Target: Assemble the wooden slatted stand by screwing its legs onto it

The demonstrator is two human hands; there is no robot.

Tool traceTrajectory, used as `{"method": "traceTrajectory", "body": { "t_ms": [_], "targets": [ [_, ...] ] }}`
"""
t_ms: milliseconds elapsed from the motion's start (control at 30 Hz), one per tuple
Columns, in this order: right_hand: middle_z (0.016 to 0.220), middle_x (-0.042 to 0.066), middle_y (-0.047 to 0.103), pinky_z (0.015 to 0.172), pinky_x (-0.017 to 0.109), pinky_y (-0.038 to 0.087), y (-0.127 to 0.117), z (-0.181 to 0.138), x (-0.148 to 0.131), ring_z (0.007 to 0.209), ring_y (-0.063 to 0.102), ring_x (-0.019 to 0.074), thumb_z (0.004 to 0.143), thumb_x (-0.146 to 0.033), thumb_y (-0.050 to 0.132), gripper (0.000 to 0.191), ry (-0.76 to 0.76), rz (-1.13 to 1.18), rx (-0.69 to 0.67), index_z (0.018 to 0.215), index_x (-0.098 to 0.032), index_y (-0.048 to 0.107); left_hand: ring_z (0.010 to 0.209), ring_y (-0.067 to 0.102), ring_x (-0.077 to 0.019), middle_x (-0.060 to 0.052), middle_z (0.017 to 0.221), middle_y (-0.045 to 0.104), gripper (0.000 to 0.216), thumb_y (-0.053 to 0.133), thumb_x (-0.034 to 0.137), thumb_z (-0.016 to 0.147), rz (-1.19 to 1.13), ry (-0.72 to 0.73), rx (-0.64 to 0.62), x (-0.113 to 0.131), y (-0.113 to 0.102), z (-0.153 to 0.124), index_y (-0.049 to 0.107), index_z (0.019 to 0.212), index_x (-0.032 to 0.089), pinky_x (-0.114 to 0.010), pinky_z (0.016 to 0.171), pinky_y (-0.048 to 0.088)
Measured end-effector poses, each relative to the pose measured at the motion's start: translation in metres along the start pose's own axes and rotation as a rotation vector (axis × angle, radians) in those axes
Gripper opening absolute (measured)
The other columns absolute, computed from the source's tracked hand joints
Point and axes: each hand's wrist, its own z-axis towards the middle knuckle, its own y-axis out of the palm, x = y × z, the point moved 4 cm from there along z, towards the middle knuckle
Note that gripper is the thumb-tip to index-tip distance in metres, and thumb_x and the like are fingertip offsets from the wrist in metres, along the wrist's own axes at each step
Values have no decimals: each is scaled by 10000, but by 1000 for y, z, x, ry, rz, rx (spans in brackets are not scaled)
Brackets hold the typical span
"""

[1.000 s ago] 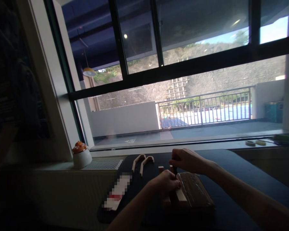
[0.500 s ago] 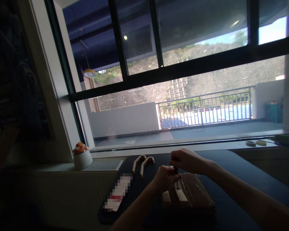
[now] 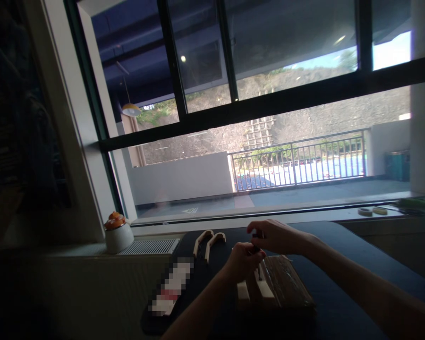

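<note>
My right hand (image 3: 276, 236) is closed around the top of a dark-handled screwdriver (image 3: 259, 274), the index finger a little raised. Lower down, my left hand (image 3: 241, 260) pinches the same tool and hides most of its handle. The thin shaft points down onto a pale wooden piece (image 3: 267, 289); its tip is too dark to make out. Beside that piece lies a brown block (image 3: 288, 283) that looks wrapped in shiny clear film. Another pale wooden part (image 3: 243, 293) shows to the left, under my left wrist.
Two curved wooden hook-like pieces (image 3: 209, 248) lie at the back left of the dark table (image 3: 326, 241). A blurred-out white and red packet (image 3: 173, 285) is nearer. A white pot with an orange top (image 3: 118, 233) and tape rolls (image 3: 365, 212) sit by the window.
My right hand's fingers have loosened and shifted slightly around the screwdriver handle. My left hand stays on it. The whole view has shifted a little.
</note>
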Motion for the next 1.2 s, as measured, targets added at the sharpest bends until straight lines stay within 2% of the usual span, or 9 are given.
{"method": "traceTrajectory", "body": {
  "t_ms": [100, 267, 467, 533, 700, 867, 967, 1100, 1200],
  "targets": [
    [729, 10, 651, 534, 205, 328, -2, 0, -2, 594, 518, 107, 803, -261, 496, 234, -26, 19, -11, 940, -191, 674, 505, 469, -85, 17, 557, 524, 322, 617, 407, 734, 39, 12, -9, -1, -1, 1, 651, 779, 90, -210, 500, 361],
    [644, 22, 611, 488, 214, 282, -2, 1, 1, 536, 455, 102, 781, -338, 547, 219, 26, -19, 33, 777, -149, 657, 490, 446, -77, 25, 549, 499, 313, 593, 404, 760, 18, 44, -42, -2, 2, 1, 636, 749, 94, -208, 489, 352],
    [680, 10, 633, 519, 200, 319, -1, 3, -2, 560, 495, 97, 803, -246, 498, 237, -18, 4, -5, 942, -170, 674, 510, 488, -94, 11, 586, 524, 323, 616, 411, 743, -72, 18, -48, -5, 1, 1, 634, 788, 92, -234, 521, 393],
    [688, 14, 636, 534, 199, 330, -1, 3, -2, 576, 506, 98, 813, -242, 492, 220, -17, 2, -3, 907, -162, 674, 517, 489, -94, 10, 597, 526, 322, 611, 409, 749, -96, 21, -57, -6, 1, 1, 628, 798, 91, -238, 531, 400],
    [673, 30, 626, 503, 222, 292, -1, 6, -2, 563, 492, 119, 773, -359, 583, 225, 40, -46, 29, 802, -150, 662, 511, 465, -81, 17, 594, 509, 287, 606, 379, 757, -90, 43, -64, -6, 3, 0, 614, 772, 93, -224, 519, 387],
    [719, 4, 648, 533, 214, 312, -1, 5, -4, 587, 511, 109, 795, -308, 544, 219, 11, -32, 6, 929, -197, 677, 504, 466, -79, 19, 582, 504, 253, 588, 344, 770, -83, 43, -66, -9, 3, 2, 617, 776, 93, -219, 515, 374],
    [696, 1, 638, 541, 208, 318, -1, 4, -4, 589, 503, 101, 819, -293, 513, 204, -1, -20, -2, 850, -186, 684, 511, 468, -80, 19, 583, 507, 232, 581, 318, 776, -83, 40, -84, -9, 4, 2, 617, 779, 90, -217, 516, 369],
    [633, 13, 605, 505, 225, 280, -1, 3, -2, 543, 459, 105, 792, -367, 563, 236, 53, -47, 25, 759, -153, 659, 522, 459, -77, 21, 593, 509, 226, 587, 314, 779, -57, 26, -95, -6, 6, -1, 626, 784, 92, -220, 527, 378],
    [632, 12, 602, 500, 228, 272, 0, 2, -1, 542, 455, 108, 772, -394, 580, 249, 57, -54, 21, 776, -160, 664, 531, 461, -81, 13, 600, 519, 211, 581, 301, 787, -32, 32, -111, -2, 6, -3, 632, 769, 97, -219, 525, 374]
  ]
}}
